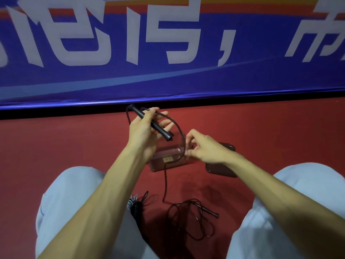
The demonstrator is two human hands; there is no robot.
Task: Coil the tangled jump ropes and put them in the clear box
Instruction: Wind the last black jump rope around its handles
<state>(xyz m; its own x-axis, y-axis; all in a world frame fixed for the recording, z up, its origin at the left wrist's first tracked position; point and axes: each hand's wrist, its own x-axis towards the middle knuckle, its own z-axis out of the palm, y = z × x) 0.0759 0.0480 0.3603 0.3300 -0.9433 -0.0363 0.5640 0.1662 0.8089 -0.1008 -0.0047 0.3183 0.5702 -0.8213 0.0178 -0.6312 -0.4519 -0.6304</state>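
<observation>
Currently, the left hand (143, 128) is gripping a black handle (162, 131), with thumb and fingers curled round its middle. The handle is pointing away and to the left, and its thick end is hanging over the box (168, 162).

The rope (165, 184) is leaving the far end of that handle and looping round behind the left hand. From there it is arcing to the right, where the right hand (205, 146) is pinching it between thumb and fingertips above the box's right edge. Below that pinch the rope is crossing in front of the box and dropping to the floor (74, 143).

There it is joining a loose tangle (188, 223) between the knees, with a second handle (210, 212) lying at the tangle's right side. Whether the tangle is one rope or several is not clear.

The box is standing open on the red floor, under and between the hands, with only a label showing through its near wall. A lid (221, 170) is lying flat just to the right of it, partly under the right wrist. A curly grey and black cord (133, 203) is lying against the left leg's pale trousers (61, 202). A blue banner (168, 79) with large white characters is running along the wall behind.
</observation>
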